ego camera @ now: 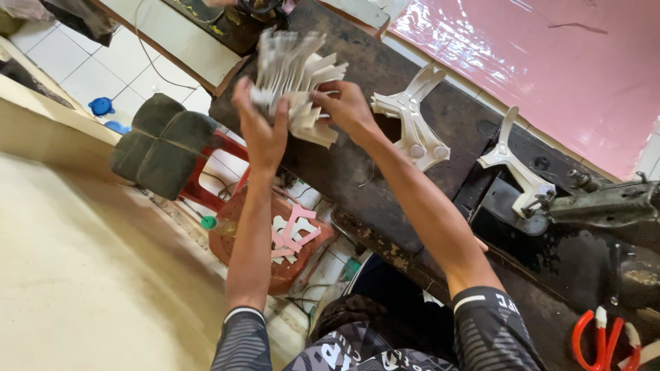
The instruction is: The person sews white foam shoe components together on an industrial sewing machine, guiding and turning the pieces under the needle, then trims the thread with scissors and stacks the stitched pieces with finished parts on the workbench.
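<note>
We hold a thick stack of white Y-shaped sandal straps up in front of us with both hands, above the far left part of the dark, stained workbench. Our left hand cups the stack from below and behind, fingers wrapped around its near end, and our right hand pinches the right side, thumb and fingers closed on the outer straps; so both hands are clamped on the same bundle. The straps are fanned rather than squared (the prongs splay toward the upper right), and the long axis of the bundle runs roughly from lower left to upper right, tilted away from us. As far as we can judge, the gathering is partly done: most straps are already in the stack, while 1 small pile of white straps and 1 single strap lie on the bench to the right, near a metal press tool. Below the bench a reddish basket holds pink and white straps, beside a red stool with a dark cushion. Red-handled scissors lie at the bench's near right corner.
</note>
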Demonstrator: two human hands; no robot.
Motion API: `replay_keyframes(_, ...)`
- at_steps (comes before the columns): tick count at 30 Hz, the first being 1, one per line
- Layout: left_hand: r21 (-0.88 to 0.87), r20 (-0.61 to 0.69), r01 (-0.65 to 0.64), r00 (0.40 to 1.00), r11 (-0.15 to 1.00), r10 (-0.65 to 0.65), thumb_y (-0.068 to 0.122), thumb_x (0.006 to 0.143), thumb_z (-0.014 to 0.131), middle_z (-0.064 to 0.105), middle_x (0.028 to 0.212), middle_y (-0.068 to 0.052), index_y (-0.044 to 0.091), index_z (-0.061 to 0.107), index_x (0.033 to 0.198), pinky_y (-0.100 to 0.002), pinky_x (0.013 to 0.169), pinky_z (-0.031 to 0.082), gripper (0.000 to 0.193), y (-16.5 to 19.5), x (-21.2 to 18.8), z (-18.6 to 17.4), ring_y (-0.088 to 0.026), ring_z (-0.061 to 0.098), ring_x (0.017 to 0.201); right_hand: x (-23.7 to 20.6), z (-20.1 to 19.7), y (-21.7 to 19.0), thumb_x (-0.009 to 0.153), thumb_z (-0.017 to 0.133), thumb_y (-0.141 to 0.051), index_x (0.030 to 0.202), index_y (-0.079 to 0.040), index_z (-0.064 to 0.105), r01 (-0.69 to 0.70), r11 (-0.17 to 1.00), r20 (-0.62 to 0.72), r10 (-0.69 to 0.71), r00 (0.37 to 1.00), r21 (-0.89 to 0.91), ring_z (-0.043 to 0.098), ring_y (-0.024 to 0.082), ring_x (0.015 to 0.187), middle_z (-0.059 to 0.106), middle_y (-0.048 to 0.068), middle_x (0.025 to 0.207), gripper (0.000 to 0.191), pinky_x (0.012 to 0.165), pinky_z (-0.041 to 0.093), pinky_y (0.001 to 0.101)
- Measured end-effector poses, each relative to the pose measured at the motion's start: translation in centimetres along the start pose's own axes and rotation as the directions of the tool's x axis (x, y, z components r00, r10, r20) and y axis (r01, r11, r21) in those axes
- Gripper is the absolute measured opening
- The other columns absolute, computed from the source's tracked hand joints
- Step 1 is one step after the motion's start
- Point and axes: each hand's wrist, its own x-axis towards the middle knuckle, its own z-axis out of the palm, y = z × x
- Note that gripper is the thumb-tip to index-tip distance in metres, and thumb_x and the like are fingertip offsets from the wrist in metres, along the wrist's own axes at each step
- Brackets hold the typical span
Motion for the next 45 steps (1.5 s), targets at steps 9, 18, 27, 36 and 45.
replay_keyframes(9, 0.109, 0.169, -0.161, 0.975, 0.981, 0.141, 0.059, 0.082, 0.088, 0.008, 0.171, -0.028, 0.01, 0.021, 0.167, -0.054, 0.131, 0.022, 0.119, -0.3, 2.1, -0.8, -0.044, 0.013, 0.161, 1.2, -1.8, 0.1, 0.089, 0.075, -0.009, 0.114, 0.009, 0.066, 0.098, 0.993, -0.113, -0.105, 0.988, -0.072, 0.07, 0.013, 0.071, 0.075, 0.01, 0.086, 0.032, 0.061, 0.059, 0.0258)
replay_keyframes(18, -0.241, 0.266, 0.049, 0.964, 0.969, 0.017, 0.022, 0.095, 0.082, 0.077, 0.11, -0.009, 0.007, 0.071, 0.117, -0.034, 0.092, 0.058, 0.029, 13.3, -4.3, -0.2, -0.021, 0.075, 0.1, -16.3, -6.2, -4.0, 0.096, 0.075, -0.01, 0.112, 0.0, 0.068, 0.451, 0.742, -0.072, -0.553, 0.83, -0.496, 0.077, 0.013, 0.084, 0.076, 0.006, 0.093, 0.02, 0.072, 0.061, 0.0281)
replay_keyframes(27, -0.648, 0.693, 0.543, 0.711, 0.534, 0.118, 0.002, 0.096, 0.082, 0.073, 0.107, -0.006, -0.002, 0.078, 0.112, -0.023, 0.076, 0.054, 0.018, 24.2, -20.2, 8.2, -0.01, 0.067, 0.095, -36.8, -13.1, 0.1, 0.083, 0.083, -0.011, 0.11, -0.009, 0.076, 0.162, 0.603, -0.347, -0.636, 0.69, -0.781, 0.075, 0.025, 0.091, 0.075, 0.012, 0.106, 0.028, 0.081, 0.059, 0.0328)
replay_keyframes(36, -0.326, 0.941, 0.9, 0.337, 0.29, 0.014, 0.004, 0.095, 0.079, 0.076, 0.112, -0.012, -0.005, 0.064, 0.126, -0.027, 0.085, 0.058, 0.035, 25.4, -31.2, 14.7, -0.013, 0.071, 0.097, -45.8, -21.3, 8.0, 0.097, 0.076, -0.013, 0.113, 0.003, 0.074, -0.124, 0.982, -0.754, -0.025, 0.657, -0.141, 0.07, 0.011, 0.09, 0.078, 0.008, 0.098, 0.023, 0.08, 0.054, 0.0284)
replay_keyframes(45, -0.261, 0.965, 0.87, 0.25, 0.418, 0.082, 0.018, 0.104, 0.065, 0.074, 0.12, -0.01, -0.006, 0.062, 0.135, -0.031, 0.097, 0.063, 0.039, 24.3, -25.6, 15.6, -0.015, 0.072, 0.109, -41.5, -26.2, 7.4, 0.095, 0.074, -0.017, 0.118, -0.001, 0.068, 0.016, 0.983, -0.438, -0.097, 0.894, -0.184, 0.071, 0.01, 0.099, 0.076, 0.003, 0.106, 0.028, 0.09, 0.057, 0.0271)
